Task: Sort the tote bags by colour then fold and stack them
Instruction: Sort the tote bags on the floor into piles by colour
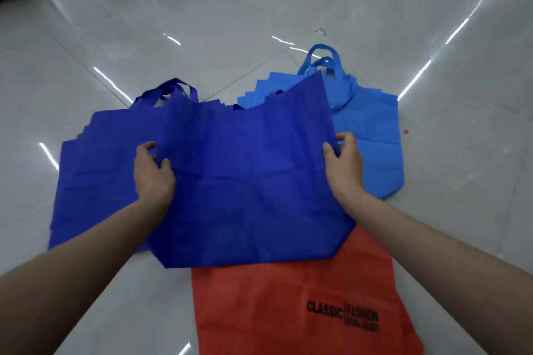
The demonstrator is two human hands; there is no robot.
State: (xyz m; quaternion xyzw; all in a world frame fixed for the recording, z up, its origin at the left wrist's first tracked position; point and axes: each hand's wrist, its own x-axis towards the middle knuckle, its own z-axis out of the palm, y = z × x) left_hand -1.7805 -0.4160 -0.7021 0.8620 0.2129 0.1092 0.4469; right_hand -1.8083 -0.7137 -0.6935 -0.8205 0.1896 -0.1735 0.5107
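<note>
- White glossy floor lies under everything.
- Dark blue tote bag is spread between both hands, overlapping the three lots of bags below it.
- Dark blue pile lies at left, handles on its far side.
- Red bag, printed "CLASSIC FASHION", lies nearest.
- Light blue pile lies at right.
- Left hand pinches the tote's left edge; right hand pinches its right edge.

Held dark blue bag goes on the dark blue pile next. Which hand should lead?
Probably left. The left hand grips the held dark blue bag directly above the dark blue pile; the right hand pinches its opposite edge over the light blue pile, farther away.
</note>
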